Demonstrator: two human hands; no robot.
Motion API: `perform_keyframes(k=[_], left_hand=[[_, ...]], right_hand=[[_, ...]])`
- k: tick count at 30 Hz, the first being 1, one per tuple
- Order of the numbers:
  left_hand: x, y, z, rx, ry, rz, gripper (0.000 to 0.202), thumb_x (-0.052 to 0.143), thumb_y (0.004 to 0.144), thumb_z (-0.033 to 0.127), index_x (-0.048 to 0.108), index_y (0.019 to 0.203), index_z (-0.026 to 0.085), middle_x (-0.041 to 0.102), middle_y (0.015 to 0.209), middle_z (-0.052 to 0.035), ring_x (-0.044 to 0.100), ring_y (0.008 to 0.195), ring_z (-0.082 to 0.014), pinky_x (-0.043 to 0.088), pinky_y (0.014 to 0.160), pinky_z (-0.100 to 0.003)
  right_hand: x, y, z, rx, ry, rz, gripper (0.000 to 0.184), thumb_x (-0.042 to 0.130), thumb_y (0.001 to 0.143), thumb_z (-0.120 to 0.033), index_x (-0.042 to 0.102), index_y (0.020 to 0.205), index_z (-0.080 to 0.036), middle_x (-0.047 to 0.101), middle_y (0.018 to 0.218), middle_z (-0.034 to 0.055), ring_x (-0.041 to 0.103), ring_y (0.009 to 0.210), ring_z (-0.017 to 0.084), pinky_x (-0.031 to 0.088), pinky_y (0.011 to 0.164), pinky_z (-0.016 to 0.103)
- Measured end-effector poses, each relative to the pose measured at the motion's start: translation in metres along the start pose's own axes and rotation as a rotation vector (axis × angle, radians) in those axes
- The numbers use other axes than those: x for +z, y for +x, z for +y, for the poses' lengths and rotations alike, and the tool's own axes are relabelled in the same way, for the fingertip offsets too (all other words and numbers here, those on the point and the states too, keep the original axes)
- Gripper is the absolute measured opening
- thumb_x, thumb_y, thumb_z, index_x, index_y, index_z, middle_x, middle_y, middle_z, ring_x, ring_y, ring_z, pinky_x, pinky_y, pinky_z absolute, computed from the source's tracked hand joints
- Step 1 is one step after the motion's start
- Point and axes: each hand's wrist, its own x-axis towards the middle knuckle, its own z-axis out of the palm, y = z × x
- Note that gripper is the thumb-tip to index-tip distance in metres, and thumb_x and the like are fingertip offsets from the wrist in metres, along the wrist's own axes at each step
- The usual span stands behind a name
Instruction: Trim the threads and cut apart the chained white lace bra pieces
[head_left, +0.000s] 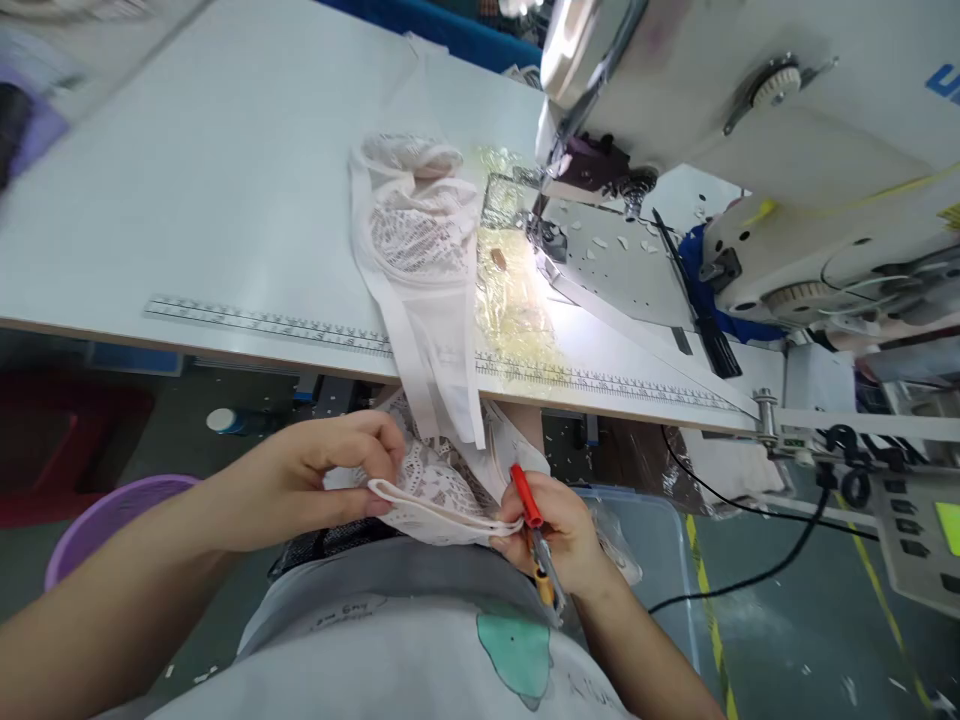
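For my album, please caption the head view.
Left hand and right hand hold pale lace fabric near a sewing machine, the right also gripping a red tool.

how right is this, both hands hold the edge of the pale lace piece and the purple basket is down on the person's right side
Only the basket's side is wrong: the head view shows the purple basket on the person's left. The left hand and right hand do hold the edge of the pale lace piece.
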Motion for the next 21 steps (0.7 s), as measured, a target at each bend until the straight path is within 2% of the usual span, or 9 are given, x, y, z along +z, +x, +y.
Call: perform_keyframes(k=[4, 6, 9, 13, 16, 18, 21], left_hand=[[0.005, 0.003, -0.003, -0.025, -0.104, -0.041, 0.012, 0.058, 0.078, 0.024, 0.055, 0.069, 0.017, 0.060, 0.078, -0.0036, 0.055, 0.073, -0.0149, 0.046, 0.065, -0.024], [0.010, 0.003, -0.004, -0.081, -0.174, 0.012, 0.013, 0.057, 0.078, 0.027, 0.052, 0.072, 0.017, 0.056, 0.071, -0.0007, 0.052, 0.065, -0.0124, 0.045, 0.059, -0.022], [0.021, 0.005, -0.002, -0.089, -0.200, 0.130, 0.017, 0.053, 0.079, 0.031, 0.046, 0.072, 0.018, 0.049, 0.066, 0.0025, 0.044, 0.057, -0.0095, 0.039, 0.051, -0.020], [0.038, 0.011, 0.007, -0.015, -0.026, 0.275, 0.015, 0.046, 0.081, 0.030, 0.041, 0.071, 0.020, 0.045, 0.063, 0.0040, 0.041, 0.053, -0.0098, 0.036, 0.047, -0.021], [0.048, 0.018, 0.013, 0.080, 0.173, 0.341, 0.011, 0.042, 0.080, 0.024, 0.039, 0.070, 0.021, 0.041, 0.063, 0.0045, 0.035, 0.050, -0.0096, 0.030, 0.044, -0.021], [0.053, 0.023, 0.013, 0.158, 0.307, 0.335, 0.009, 0.039, 0.079, 0.020, 0.038, 0.070, 0.021, 0.041, 0.063, 0.0041, 0.035, 0.049, -0.0103, 0.029, 0.044, -0.022], [0.059, 0.030, 0.011, 0.263, 0.448, 0.252, 0.011, 0.035, 0.081, 0.018, 0.037, 0.071, 0.021, 0.042, 0.065, 0.0030, 0.038, 0.051, -0.0116, 0.030, 0.049, -0.023]], right_hand=[[0.002, -0.005, 0.002, 0.000, 0.018, 0.025, 0.007, 0.061, 0.075, -0.023, 0.055, 0.071, -0.021, 0.057, 0.062, 0.0000, 0.053, 0.054, 0.013, 0.043, 0.049, 0.025], [0.003, -0.007, 0.003, 0.009, 0.036, 0.042, 0.007, 0.061, 0.074, -0.023, 0.055, 0.072, -0.021, 0.056, 0.063, -0.0006, 0.053, 0.055, 0.014, 0.043, 0.049, 0.024], [0.005, -0.013, 0.005, 0.036, 0.052, 0.068, 0.008, 0.061, 0.074, -0.024, 0.054, 0.072, -0.021, 0.055, 0.063, -0.0013, 0.052, 0.055, 0.013, 0.043, 0.050, 0.024], [0.017, -0.022, 0.011, 0.090, 0.054, 0.127, 0.011, 0.060, 0.076, -0.029, 0.053, 0.072, -0.021, 0.053, 0.064, -0.0009, 0.052, 0.056, 0.014, 0.043, 0.052, 0.026], [0.027, -0.030, 0.016, 0.207, 0.063, 0.155, 0.018, 0.059, 0.077, -0.035, 0.050, 0.070, -0.021, 0.051, 0.062, -0.0010, 0.050, 0.055, 0.014, 0.043, 0.051, 0.025], [0.027, -0.034, 0.018, 0.306, 0.093, 0.119, 0.022, 0.058, 0.077, -0.039, 0.050, 0.070, -0.020, 0.050, 0.061, -0.0010, 0.047, 0.053, 0.013, 0.042, 0.049, 0.024], [0.014, -0.037, 0.019, 0.381, 0.122, 0.039, 0.025, 0.063, 0.073, -0.041, 0.057, 0.078, -0.018, 0.055, 0.067, 0.0013, 0.048, 0.056, 0.013, 0.042, 0.050, 0.024]])
